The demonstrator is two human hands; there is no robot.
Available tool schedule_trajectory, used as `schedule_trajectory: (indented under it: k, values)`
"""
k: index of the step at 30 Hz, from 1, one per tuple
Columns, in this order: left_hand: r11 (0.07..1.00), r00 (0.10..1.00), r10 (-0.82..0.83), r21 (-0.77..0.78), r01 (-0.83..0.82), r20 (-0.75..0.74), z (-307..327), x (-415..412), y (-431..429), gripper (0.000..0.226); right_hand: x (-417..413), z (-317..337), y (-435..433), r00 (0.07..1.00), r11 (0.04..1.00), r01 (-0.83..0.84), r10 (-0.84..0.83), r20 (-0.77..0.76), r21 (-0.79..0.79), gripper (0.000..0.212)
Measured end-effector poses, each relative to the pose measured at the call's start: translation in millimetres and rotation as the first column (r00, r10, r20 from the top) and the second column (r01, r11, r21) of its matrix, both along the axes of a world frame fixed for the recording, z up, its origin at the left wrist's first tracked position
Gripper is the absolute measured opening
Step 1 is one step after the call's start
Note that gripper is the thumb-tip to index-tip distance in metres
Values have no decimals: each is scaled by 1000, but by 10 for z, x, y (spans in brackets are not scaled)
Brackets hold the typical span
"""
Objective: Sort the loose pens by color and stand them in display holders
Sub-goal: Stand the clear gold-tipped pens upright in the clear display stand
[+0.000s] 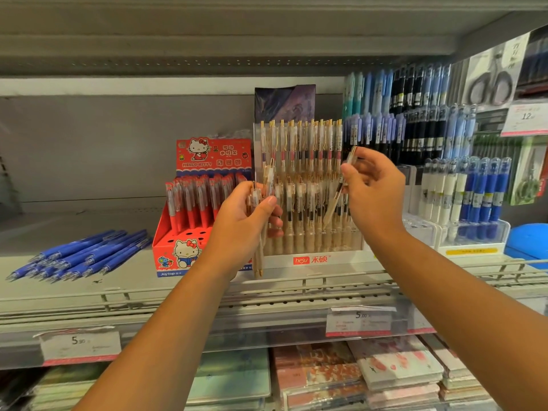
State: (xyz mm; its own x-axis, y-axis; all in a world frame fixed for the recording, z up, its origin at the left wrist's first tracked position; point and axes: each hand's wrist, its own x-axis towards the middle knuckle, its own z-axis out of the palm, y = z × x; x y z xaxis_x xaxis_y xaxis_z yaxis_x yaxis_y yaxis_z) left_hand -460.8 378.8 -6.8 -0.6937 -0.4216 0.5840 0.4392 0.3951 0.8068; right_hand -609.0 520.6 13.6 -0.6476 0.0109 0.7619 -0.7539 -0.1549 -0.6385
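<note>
My left hand [247, 216] grips a few clear and gold pens [261, 253], tips down, in front of the clear tiered holder [311, 258], which is full of matching gold pens. My right hand [375, 191] pinches one gold pen [336, 200] held at a slant before the holder's right side. A pile of loose blue pens [80, 255] lies flat on the shelf at the left. The red cartoon-cat box [184, 250] holds red pens upright in its back rows, and its front holes stand vacant.
A clear holder [471, 232] with white and blue pens stands at the right, behind it racks of blue and black pens [415, 114]. A wire rail [296, 284] edges the shelf. Notebooks [355, 372] fill the shelf below. Packaged scissors [492, 81] hang top right.
</note>
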Motion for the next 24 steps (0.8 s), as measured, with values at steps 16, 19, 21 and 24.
schedule_trajectory:
  k: [16, 19, 21, 24]
  values:
    - [996, 997, -79, 52, 78, 20, 28, 37, 56, 14, 31, -130, -99, 1000, 931, -5, 16, -27, 364, 22]
    - [995, 997, -81, 51, 80, 17, 24, 42, 60, 15, 13, -140, -88, 1000, 926, 10, 0, -27, 377, 21]
    - [994, 996, -89, 57, 88, 21, 20, 40, 59, 15, 8, -150, -86, 999, 923, 39, -24, -42, 382, 22]
    - [994, 995, -97, 50, 95, 24, 14, 37, 55, 13, 15, -159, -78, 996, 909, 86, -70, -53, 407, 24]
